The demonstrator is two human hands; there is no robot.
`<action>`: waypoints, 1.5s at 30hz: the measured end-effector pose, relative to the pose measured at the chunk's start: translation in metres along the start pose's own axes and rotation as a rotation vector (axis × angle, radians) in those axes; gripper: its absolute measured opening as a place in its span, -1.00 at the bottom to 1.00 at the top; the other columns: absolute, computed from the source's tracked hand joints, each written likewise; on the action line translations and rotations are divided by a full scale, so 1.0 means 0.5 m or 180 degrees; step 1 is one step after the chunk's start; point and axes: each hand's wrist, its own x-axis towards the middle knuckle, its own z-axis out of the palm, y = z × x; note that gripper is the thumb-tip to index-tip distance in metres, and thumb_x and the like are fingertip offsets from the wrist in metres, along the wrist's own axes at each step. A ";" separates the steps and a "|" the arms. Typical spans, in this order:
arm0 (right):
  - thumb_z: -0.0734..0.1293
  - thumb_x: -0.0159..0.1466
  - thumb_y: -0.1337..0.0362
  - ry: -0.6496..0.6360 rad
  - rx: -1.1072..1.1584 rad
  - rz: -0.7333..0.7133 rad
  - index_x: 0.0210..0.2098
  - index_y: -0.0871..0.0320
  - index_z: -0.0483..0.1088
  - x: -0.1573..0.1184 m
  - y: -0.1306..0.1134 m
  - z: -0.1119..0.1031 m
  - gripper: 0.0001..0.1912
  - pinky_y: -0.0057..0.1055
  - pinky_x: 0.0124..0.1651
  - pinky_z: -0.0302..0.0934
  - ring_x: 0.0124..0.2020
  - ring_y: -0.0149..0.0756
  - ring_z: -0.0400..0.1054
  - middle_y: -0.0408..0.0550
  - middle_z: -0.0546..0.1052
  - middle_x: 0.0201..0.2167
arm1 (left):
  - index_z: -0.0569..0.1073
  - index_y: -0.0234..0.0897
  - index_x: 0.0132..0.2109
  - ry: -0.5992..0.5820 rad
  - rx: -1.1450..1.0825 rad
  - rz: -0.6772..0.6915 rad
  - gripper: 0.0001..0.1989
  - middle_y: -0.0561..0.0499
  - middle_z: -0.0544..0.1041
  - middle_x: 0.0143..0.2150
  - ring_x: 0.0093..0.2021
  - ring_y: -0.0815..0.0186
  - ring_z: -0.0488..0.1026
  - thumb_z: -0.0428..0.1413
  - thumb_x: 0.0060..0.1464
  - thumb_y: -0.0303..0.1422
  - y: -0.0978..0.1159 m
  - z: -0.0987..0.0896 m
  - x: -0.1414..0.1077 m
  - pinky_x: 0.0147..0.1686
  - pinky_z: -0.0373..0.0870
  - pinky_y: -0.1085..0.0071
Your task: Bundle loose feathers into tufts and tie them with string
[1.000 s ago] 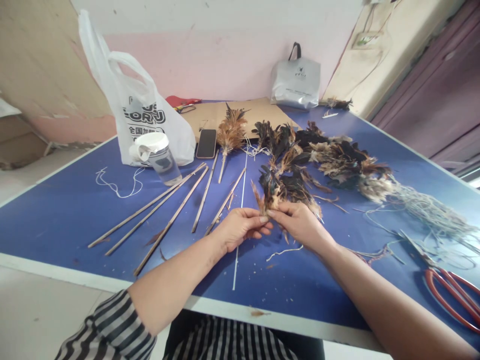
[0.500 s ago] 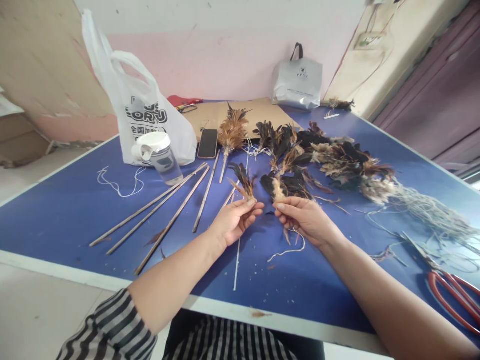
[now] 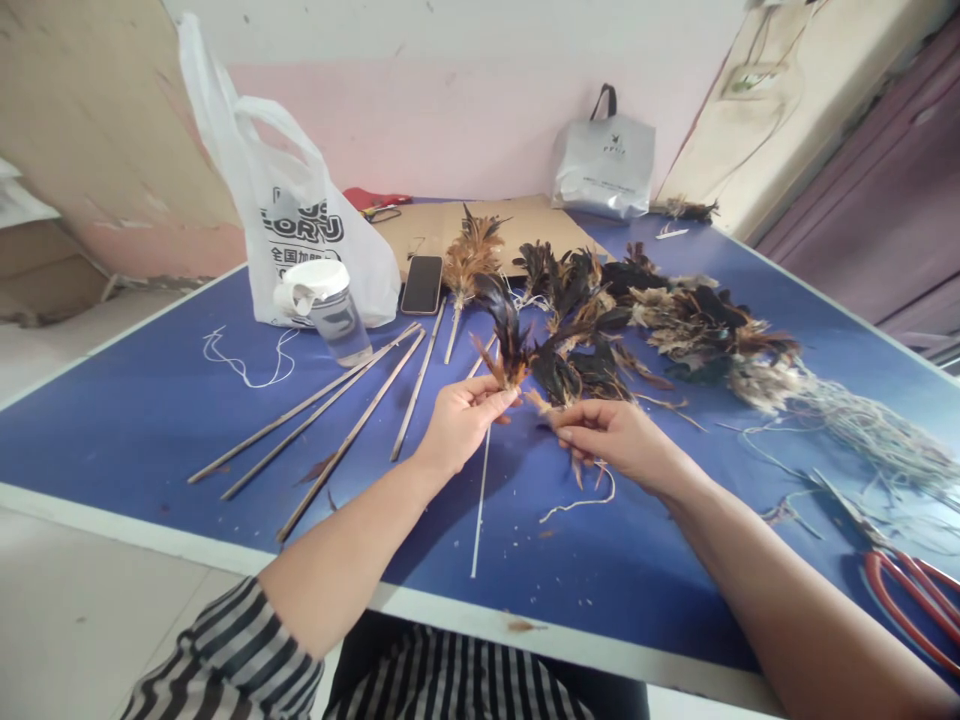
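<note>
My left hand point(image 3: 463, 425) pinches the base of a small bunch of black and orange-brown feathers point(image 3: 511, 340), tips pointing up. Just to its right, my right hand point(image 3: 611, 440) has thumb and fingers closed on a pale tan feather point(image 3: 541, 405), whose end points toward the bunch. Behind my right hand lie loose dark feathers point(image 3: 600, 372) on the blue table. A short white string point(image 3: 577, 510) curls below the right fingers. Farther back, a brown feather duster head point(image 3: 472, 262) on a thin stick point(image 3: 453, 335) rests partly on cardboard.
Several thin sticks point(image 3: 352, 435) lie left of my hands, near a lidded bottle point(image 3: 341, 325), a white plastic bag point(image 3: 300, 200) and a phone point(image 3: 422, 285). To the right are a feather pile point(image 3: 697, 325), tangled string point(image 3: 870, 420) and red-handled scissors point(image 3: 889, 575). A silver bag point(image 3: 606, 165) stands behind.
The left hand's feather bunch has risen slightly and turned more upright, looking fuller. My right hand has tilted its tan feather toward the left hand. The view has shifted a little.
</note>
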 end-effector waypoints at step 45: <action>0.27 0.04 0.27 0.0753 -0.1099 -0.0434 -0.35 0.17 0.43 0.013 0.024 0.008 -0.81 -0.47 -0.52 0.15 -0.60 -0.40 0.30 -0.13 0.48 -0.58 | 0.52 -0.40 -0.43 -0.0381 0.0176 -0.0990 -0.86 -0.03 0.51 -0.50 -0.52 0.43 0.42 0.24 -0.18 -0.38 -0.025 0.014 -0.007 -0.46 0.35 0.51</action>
